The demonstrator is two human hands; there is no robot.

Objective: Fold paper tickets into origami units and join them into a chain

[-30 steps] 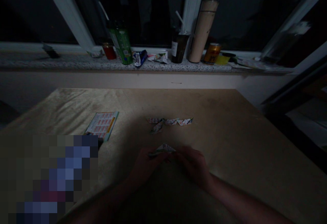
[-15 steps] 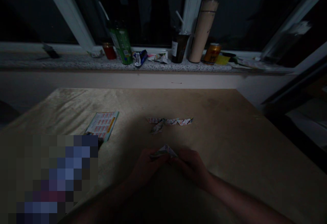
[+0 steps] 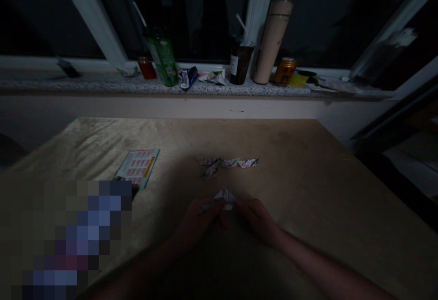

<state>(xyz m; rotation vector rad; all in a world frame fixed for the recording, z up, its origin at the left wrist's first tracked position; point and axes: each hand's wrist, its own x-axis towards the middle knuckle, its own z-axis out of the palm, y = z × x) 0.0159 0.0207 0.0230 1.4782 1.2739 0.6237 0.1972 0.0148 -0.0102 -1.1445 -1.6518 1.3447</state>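
A small folded piece of printed paper (image 3: pixel 224 196) is pinched between my two hands, with its pointed tip facing away from me. My left hand (image 3: pixel 198 218) grips its left side, thumb over the paper. On the right edge, my right hand (image 3: pixel 255 215) holds it between thumb and fingers. Beyond them, several folded paper pieces (image 3: pixel 229 162) of the same print lie in a row on the table (image 3: pixel 308 177), one slanting toward me. Dim light hides the fine creases and the undersides of the fingers.
A printed booklet (image 3: pixel 138 165) lies at the left, beside a pixelated area. Along the granite windowsill (image 3: pixel 205 89) stand a green bottle (image 3: pixel 164 60), a dark cup with a straw (image 3: pixel 240 65), a tall pinkish flask (image 3: pixel 273 42), an orange can (image 3: pixel 284 72) and a red jar (image 3: pixel 147 68).
The held paper now shows a taller, broader triangular face. My right hand has shifted slightly outward to the right, and a left finger extends below the paper. The table pieces have stayed put.
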